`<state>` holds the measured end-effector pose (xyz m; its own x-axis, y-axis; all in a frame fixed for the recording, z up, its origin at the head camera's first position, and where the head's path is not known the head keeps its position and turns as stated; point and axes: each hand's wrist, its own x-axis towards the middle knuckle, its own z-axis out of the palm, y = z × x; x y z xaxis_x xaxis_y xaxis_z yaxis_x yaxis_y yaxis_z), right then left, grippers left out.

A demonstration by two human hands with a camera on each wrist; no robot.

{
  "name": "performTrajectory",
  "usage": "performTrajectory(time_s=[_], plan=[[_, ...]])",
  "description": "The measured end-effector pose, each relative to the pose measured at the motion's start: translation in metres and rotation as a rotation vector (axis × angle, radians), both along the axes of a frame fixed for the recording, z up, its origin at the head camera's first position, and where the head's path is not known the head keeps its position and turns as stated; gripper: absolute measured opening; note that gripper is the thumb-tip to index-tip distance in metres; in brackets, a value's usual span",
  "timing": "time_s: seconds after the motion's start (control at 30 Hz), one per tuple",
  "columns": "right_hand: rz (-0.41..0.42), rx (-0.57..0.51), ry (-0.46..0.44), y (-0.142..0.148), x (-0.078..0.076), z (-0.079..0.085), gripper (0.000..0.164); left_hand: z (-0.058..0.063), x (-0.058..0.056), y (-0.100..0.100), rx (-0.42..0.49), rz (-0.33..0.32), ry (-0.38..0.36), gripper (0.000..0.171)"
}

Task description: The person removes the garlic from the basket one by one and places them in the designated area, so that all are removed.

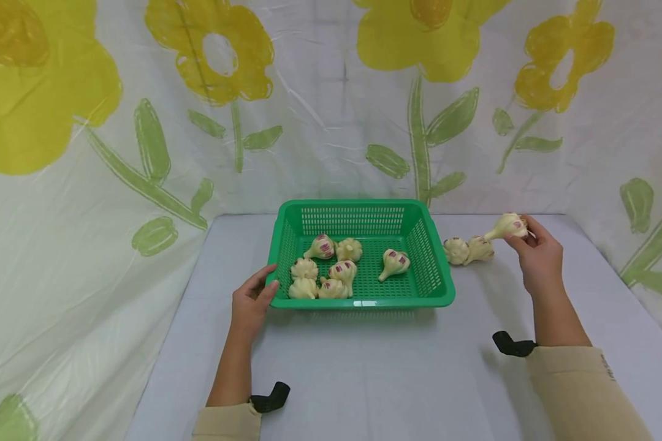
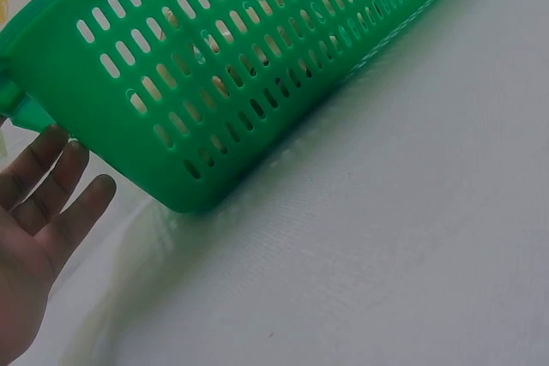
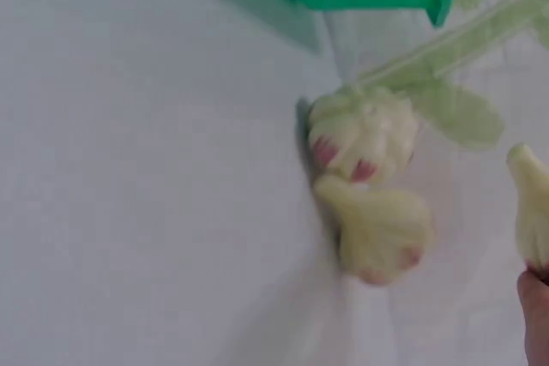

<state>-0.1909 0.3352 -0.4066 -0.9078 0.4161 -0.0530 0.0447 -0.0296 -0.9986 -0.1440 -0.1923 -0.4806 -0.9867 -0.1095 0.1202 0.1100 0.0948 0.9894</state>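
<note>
A green plastic basket (image 1: pixel 364 302) with slotted walls stands on the table. Several garlic bulbs (image 1: pixel 343 269) lie in its left part, and a single garlic bulb (image 1: pixel 394 263) is towards its right. My left hand (image 1: pixel 251 301) grips the basket's left rim near the front corner; its fingers (image 2: pixel 81 212) show beside that corner in the left wrist view. Over the table to the right, my right hand (image 1: pixel 542 257) pinches a garlic bulb (image 1: pixel 507 226) with its stem pointing left. Just below and left of it, two more garlic bulbs (image 3: pixel 364 135) lie side by side on the table.
The white-covered table (image 1: pixel 364 373) ends at the back against a white sheet (image 1: pixel 320 153) printed with yellow flowers. That sheet also hangs along both sides. A black wrist mount (image 1: pixel 270 398) sits on the left arm, another black mount (image 1: pixel 513 344) on the right.
</note>
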Motion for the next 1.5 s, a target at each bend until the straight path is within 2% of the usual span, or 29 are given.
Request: performTrajectory(time_s=[0.2,0.37,0.47,0.63,0.77,0.9,1.07,1.3,1.5], plan=[[-0.079,-0.122,-0.033,0.018,0.006,-0.017,0.071,-0.003,-0.001,0.000,0.005,0.000,0.025,0.038],[-0.120,-0.141,-0.113,0.033,0.006,-0.033,0.073,-0.004,-0.001,0.000,0.011,0.007,0.025,0.037],[-0.107,-0.130,-0.176,0.041,0.005,-0.044,0.074,-0.005,-0.001,0.001,0.017,0.008,0.044,0.036],[-0.051,-0.052,-0.302,0.050,0.003,-0.061,0.076,-0.005,0.001,0.002,0.013,0.012,0.057,0.035],[-0.034,-0.039,-0.365,0.055,0.000,-0.070,0.076,0.007,0.007,0.006,-0.002,0.004,0.058,0.037],[-0.025,-0.020,-0.365,0.057,-0.003,-0.073,0.075,0.021,0.013,0.008,-0.046,-0.014,0.054,0.038],[-0.005,0.027,-0.356,0.055,-0.005,-0.074,0.074,0.027,0.015,0.008,-0.084,-0.032,0.042,0.038],[0.046,0.178,-0.363,0.052,-0.006,-0.075,0.071,0.024,0.016,0.009,-0.067,-0.025,0.068,0.037],[0.069,0.180,-0.331,0.052,-0.006,-0.076,0.071,0.022,0.015,0.011,-0.054,-0.021,0.090,0.037]])
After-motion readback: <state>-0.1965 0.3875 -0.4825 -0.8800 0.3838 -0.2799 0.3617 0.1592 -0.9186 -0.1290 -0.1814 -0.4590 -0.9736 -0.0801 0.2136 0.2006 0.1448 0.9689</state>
